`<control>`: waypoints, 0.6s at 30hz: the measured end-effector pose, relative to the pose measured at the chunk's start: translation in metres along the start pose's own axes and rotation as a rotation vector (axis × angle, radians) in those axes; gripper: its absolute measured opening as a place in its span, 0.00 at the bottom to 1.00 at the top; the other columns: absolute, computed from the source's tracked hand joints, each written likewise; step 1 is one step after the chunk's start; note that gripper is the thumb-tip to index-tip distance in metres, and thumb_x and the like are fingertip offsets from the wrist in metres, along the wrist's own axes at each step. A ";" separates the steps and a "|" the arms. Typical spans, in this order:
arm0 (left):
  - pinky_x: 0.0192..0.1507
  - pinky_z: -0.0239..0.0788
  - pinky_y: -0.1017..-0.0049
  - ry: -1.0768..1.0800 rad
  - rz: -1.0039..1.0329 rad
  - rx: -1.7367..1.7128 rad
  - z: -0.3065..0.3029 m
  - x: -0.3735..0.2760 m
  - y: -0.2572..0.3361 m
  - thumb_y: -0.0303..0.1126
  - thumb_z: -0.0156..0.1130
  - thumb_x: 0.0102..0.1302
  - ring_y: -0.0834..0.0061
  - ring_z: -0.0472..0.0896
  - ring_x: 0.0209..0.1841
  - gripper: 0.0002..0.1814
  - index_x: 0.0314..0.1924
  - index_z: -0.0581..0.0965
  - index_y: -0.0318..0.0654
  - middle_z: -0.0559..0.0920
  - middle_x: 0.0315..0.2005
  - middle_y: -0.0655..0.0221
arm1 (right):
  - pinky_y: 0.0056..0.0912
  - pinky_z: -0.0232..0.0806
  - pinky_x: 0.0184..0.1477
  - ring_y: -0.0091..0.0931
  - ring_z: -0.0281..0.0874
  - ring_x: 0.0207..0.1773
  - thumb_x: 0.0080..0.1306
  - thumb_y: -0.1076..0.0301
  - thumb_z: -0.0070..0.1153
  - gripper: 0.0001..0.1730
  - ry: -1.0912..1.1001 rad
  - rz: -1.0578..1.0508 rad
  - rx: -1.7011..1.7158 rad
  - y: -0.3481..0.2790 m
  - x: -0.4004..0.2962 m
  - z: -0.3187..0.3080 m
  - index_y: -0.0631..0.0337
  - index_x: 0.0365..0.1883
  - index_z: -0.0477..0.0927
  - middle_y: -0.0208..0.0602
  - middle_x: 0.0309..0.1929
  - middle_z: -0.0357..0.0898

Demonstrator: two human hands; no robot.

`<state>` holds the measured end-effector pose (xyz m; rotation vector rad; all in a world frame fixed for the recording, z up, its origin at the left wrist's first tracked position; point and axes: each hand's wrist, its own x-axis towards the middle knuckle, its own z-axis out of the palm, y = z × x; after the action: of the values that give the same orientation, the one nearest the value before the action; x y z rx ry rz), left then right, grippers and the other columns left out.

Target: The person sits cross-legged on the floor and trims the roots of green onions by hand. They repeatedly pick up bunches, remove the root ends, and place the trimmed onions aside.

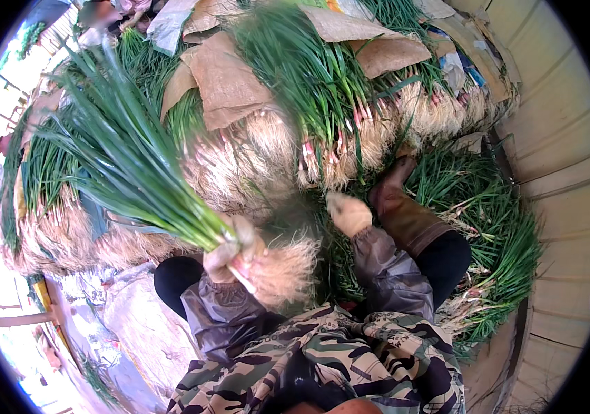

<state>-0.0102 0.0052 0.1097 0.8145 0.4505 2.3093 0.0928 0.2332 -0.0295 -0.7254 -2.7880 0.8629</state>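
Observation:
My left hand [225, 251], in a pale glove, grips a bunch of long-leaved green garlic plants [171, 194] near the stem bases. The leaves fan up to the left, and the shaggy pale roots [287, 266] point right, over my lap. My gloved right hand [351, 213] is above the dark gap between my knees, blurred, and its finger position is unclear. Just beyond it lies a loose pile of the same plants [326, 103], their pinkish-white stem ends and roots towards me.
Root-ended rows of bundles [238, 171] stretch across in front, partly under brown sacking [230, 80]. More loose plants [486, 222] heap beside my booted right leg [411, 220]. A panelled wall [554, 202] rises at right. Pale sheeting [145, 310] covers ground at left. Another person [129, 10] is at upper left.

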 end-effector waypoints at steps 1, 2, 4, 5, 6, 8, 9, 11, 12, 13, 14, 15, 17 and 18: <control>0.19 0.70 0.78 0.086 0.006 0.035 -0.001 0.002 -0.005 0.21 0.53 0.51 0.79 0.74 0.20 0.22 0.49 0.68 0.37 0.79 0.40 0.54 | 0.38 0.70 0.41 0.40 0.77 0.39 0.61 0.57 0.51 0.14 0.237 -0.011 0.082 -0.012 0.018 -0.008 0.51 0.43 0.77 0.41 0.37 0.79; 0.18 0.69 0.82 0.182 0.001 0.052 -0.001 0.004 -0.011 0.21 0.52 0.50 0.81 0.74 0.21 0.32 0.59 0.62 0.35 0.71 0.53 0.47 | 0.47 0.68 0.37 0.44 0.76 0.33 0.62 0.53 0.46 0.15 0.375 0.057 0.084 -0.025 0.033 -0.017 0.50 0.39 0.77 0.45 0.31 0.78; 0.24 0.74 0.78 0.338 -0.224 0.110 -0.005 0.018 -0.023 0.23 0.52 0.50 0.81 0.73 0.22 0.34 0.61 0.58 0.32 0.76 0.42 0.57 | 0.46 0.67 0.40 0.45 0.75 0.37 0.62 0.52 0.46 0.17 0.223 0.268 0.053 -0.023 0.062 -0.030 0.53 0.41 0.75 0.51 0.35 0.76; 0.24 0.74 0.79 0.469 -0.289 0.143 -0.007 0.018 -0.025 0.21 0.52 0.50 0.80 0.75 0.25 0.34 0.60 0.58 0.31 0.74 0.47 0.54 | 0.46 0.66 0.41 0.45 0.74 0.39 0.62 0.52 0.46 0.18 0.138 0.311 0.049 -0.020 0.075 -0.023 0.54 0.42 0.75 0.54 0.36 0.75; 0.27 0.74 0.76 0.562 -0.372 0.182 -0.005 0.024 -0.032 0.26 0.55 0.50 0.83 0.72 0.22 0.33 0.59 0.61 0.29 0.77 0.39 0.60 | 0.39 0.66 0.38 0.38 0.74 0.36 0.62 0.55 0.48 0.16 0.141 0.330 0.182 0.003 0.084 -0.008 0.56 0.42 0.74 0.48 0.34 0.76; 0.31 0.75 0.74 0.540 -0.494 0.087 -0.040 0.016 -0.049 0.25 0.56 0.50 0.80 0.74 0.25 0.29 0.56 0.66 0.27 0.76 0.41 0.58 | 0.28 0.65 0.33 0.26 0.73 0.32 0.61 0.62 0.52 0.13 0.153 0.335 0.529 0.040 0.095 0.018 0.59 0.41 0.73 0.37 0.30 0.76; 0.33 0.75 0.73 0.564 -0.527 0.096 -0.045 0.010 -0.051 0.25 0.56 0.50 0.79 0.74 0.26 0.28 0.54 0.67 0.27 0.77 0.41 0.58 | 0.23 0.64 0.32 0.21 0.72 0.31 0.60 0.65 0.53 0.12 0.166 0.327 0.747 0.039 0.094 0.019 0.61 0.40 0.73 0.33 0.29 0.76; 0.34 0.75 0.72 0.596 -0.538 0.062 -0.053 -0.005 -0.042 0.23 0.57 0.51 0.77 0.75 0.28 0.23 0.50 0.69 0.25 0.76 0.44 0.56 | 0.17 0.61 0.30 0.14 0.68 0.30 0.59 0.68 0.53 0.11 0.193 0.284 1.333 -0.023 0.060 -0.012 0.61 0.39 0.73 0.27 0.29 0.74; 0.34 0.75 0.72 0.607 -0.541 0.049 -0.052 -0.005 -0.043 0.23 0.57 0.51 0.76 0.75 0.29 0.22 0.48 0.70 0.25 0.76 0.44 0.56 | 0.16 0.60 0.29 0.14 0.68 0.29 0.58 0.71 0.53 0.10 0.136 0.303 1.329 -0.032 0.046 -0.028 0.60 0.39 0.73 0.24 0.31 0.75; 0.34 0.75 0.72 0.610 -0.543 0.037 -0.050 0.000 -0.045 0.22 0.57 0.51 0.76 0.75 0.30 0.20 0.47 0.71 0.25 0.76 0.44 0.56 | 0.15 0.60 0.30 0.13 0.69 0.30 0.58 0.71 0.55 0.09 0.074 0.269 1.390 -0.033 0.036 -0.033 0.59 0.38 0.74 0.26 0.32 0.76; 0.35 0.76 0.72 0.649 -0.582 0.053 -0.044 0.003 -0.045 0.21 0.58 0.51 0.75 0.75 0.31 0.17 0.43 0.72 0.25 0.76 0.45 0.55 | 0.15 0.61 0.30 0.14 0.69 0.30 0.59 0.70 0.55 0.08 -0.069 0.334 1.369 -0.034 0.024 -0.040 0.60 0.38 0.75 0.26 0.32 0.76; 0.38 0.76 0.72 0.591 -0.616 0.097 -0.044 0.004 -0.041 0.20 0.58 0.52 0.73 0.77 0.35 0.15 0.42 0.73 0.25 0.75 0.47 0.54 | 0.14 0.61 0.31 0.14 0.69 0.30 0.60 0.70 0.56 0.07 -0.222 0.390 1.344 -0.044 0.013 -0.050 0.60 0.37 0.76 0.27 0.33 0.77; 0.41 0.75 0.74 0.586 -0.668 0.168 -0.032 0.016 -0.048 0.20 0.57 0.52 0.70 0.78 0.42 0.16 0.43 0.73 0.24 0.75 0.48 0.53 | 0.16 0.63 0.34 0.15 0.71 0.33 0.61 0.69 0.56 0.06 -0.207 0.164 1.308 -0.044 -0.008 -0.033 0.61 0.35 0.77 0.28 0.34 0.78; 0.46 0.74 0.76 0.619 -0.731 0.238 -0.032 0.018 -0.052 0.19 0.57 0.53 0.68 0.78 0.46 0.17 0.45 0.73 0.24 0.75 0.49 0.52 | 0.18 0.64 0.40 0.16 0.71 0.37 0.62 0.71 0.54 0.07 -0.247 0.058 1.266 -0.049 -0.018 -0.030 0.62 0.37 0.77 0.27 0.34 0.77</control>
<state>-0.0180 0.0521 0.0680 -0.0279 1.0993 1.7717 0.0969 0.2042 0.0232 -0.4324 -1.7072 2.4018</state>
